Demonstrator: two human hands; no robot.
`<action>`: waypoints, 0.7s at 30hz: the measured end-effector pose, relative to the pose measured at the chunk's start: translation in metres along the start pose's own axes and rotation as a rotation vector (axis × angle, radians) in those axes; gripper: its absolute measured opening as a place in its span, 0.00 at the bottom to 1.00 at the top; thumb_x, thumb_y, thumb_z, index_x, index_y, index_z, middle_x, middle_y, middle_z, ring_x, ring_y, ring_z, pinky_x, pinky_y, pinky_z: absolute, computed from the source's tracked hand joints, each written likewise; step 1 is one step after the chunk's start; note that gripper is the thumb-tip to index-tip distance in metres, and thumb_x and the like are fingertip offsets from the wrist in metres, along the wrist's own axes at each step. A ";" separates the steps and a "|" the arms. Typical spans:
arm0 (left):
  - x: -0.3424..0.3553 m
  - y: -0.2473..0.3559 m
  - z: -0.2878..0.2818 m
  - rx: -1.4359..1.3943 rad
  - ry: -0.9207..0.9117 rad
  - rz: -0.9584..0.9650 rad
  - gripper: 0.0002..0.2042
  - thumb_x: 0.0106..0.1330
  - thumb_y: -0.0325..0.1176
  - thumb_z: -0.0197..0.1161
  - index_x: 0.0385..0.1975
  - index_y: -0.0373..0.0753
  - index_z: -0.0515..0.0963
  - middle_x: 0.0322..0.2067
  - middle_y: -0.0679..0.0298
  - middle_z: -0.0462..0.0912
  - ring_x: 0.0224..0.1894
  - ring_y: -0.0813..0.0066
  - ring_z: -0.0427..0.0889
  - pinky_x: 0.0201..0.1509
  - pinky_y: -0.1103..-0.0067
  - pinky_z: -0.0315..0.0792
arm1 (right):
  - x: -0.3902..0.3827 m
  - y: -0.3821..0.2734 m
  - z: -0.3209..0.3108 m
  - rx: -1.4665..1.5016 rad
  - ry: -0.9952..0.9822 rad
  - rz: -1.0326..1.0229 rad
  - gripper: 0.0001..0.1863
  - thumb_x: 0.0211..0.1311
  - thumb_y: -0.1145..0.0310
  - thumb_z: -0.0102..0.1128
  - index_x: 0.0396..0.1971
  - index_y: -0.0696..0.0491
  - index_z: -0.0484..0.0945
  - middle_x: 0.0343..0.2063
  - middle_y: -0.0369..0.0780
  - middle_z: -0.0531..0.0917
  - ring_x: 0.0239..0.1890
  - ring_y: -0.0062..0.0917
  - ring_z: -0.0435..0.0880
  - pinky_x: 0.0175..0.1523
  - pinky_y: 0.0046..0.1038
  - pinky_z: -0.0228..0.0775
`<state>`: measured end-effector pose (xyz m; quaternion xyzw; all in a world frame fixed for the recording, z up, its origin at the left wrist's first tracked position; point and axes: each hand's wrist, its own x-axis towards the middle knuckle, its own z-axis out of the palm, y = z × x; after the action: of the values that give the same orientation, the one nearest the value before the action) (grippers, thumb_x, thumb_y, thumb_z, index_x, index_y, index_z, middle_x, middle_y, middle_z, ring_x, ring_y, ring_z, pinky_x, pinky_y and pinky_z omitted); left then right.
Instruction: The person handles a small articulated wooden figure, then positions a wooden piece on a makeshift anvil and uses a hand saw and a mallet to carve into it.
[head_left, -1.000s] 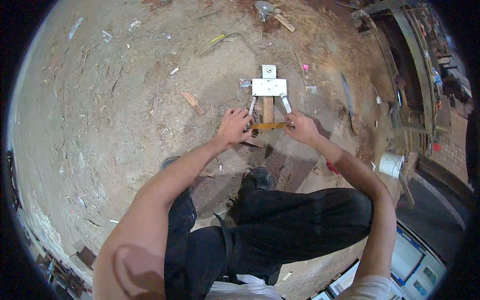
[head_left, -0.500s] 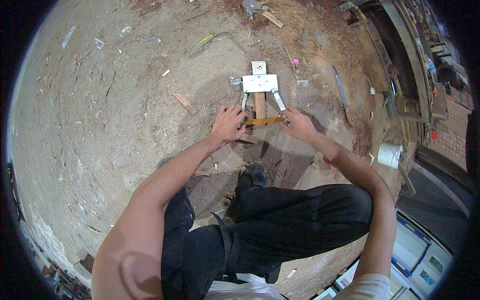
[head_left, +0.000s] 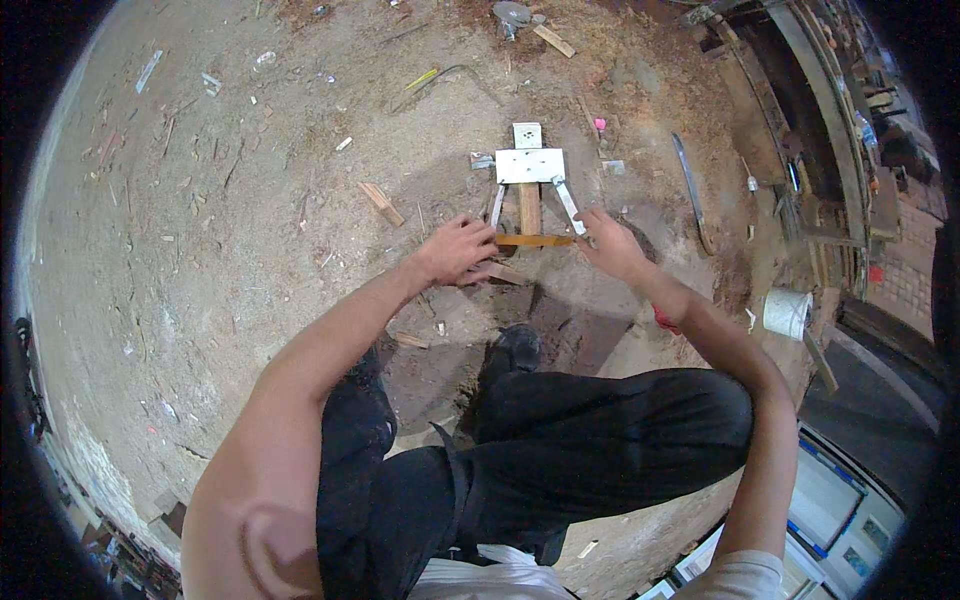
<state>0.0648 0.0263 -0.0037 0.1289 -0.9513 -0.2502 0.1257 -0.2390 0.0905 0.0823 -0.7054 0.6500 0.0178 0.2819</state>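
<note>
Left hand (head_left: pixel 458 250): curled by left end of narrow amber-brown strip (head_left: pixel 534 240), grip unclear | right hand (head_left: pixel 614 246): by its right end, grip unclear | strip: at brown wooden bar's (head_left: pixel 530 208) near end, inside dirt floor's (head_left: pixel 290 150) edges

Couldn't see the left end of the amber strip (head_left: pixel 535 240) behind the left hand (head_left: pixel 458 250). Couldn't make out tiny marks (head_left: pixel 523 131) on the white block (head_left: pixel 527 142). Found the right sleeve (head_left: pixel 745 578) cut off below.
</note>
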 end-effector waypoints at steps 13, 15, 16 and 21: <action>-0.019 -0.022 -0.018 0.009 -0.201 0.236 0.12 0.57 0.41 0.61 0.38 0.43 0.76 0.42 0.63 0.74 0.50 0.66 0.70 0.54 0.67 0.62 | -0.019 0.050 -0.039 -0.134 0.155 0.115 0.19 0.56 0.65 0.54 0.48 0.52 0.71 0.45 0.49 0.74 0.46 0.47 0.76 0.48 0.42 0.70; -0.022 -0.024 -0.023 -0.062 -0.178 0.226 0.12 0.57 0.39 0.61 0.38 0.42 0.76 0.45 0.62 0.73 0.51 0.65 0.70 0.54 0.67 0.62 | -0.027 0.052 -0.040 -0.148 0.145 0.133 0.19 0.57 0.65 0.54 0.48 0.52 0.71 0.46 0.48 0.74 0.45 0.47 0.76 0.48 0.42 0.70; -0.024 -0.026 -0.028 -0.067 -0.183 0.224 0.12 0.57 0.39 0.60 0.38 0.42 0.76 0.45 0.62 0.73 0.51 0.65 0.70 0.54 0.67 0.62 | -0.031 0.051 -0.040 -0.156 0.139 0.143 0.18 0.57 0.65 0.54 0.48 0.52 0.71 0.46 0.48 0.74 0.45 0.47 0.76 0.48 0.42 0.70; -0.048 -0.051 -0.061 0.059 -0.279 0.177 0.14 0.55 0.36 0.61 0.42 0.45 0.76 0.46 0.60 0.73 0.52 0.62 0.70 0.60 0.66 0.60 | -0.048 0.055 -0.046 -0.290 0.099 0.127 0.17 0.55 0.68 0.55 0.46 0.52 0.72 0.44 0.46 0.75 0.45 0.44 0.77 0.46 0.40 0.71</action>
<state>0.1373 -0.0287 0.0134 0.0120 -0.9741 -0.2255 0.0100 -0.3126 0.1154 0.1191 -0.6963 0.6970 0.0946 0.1430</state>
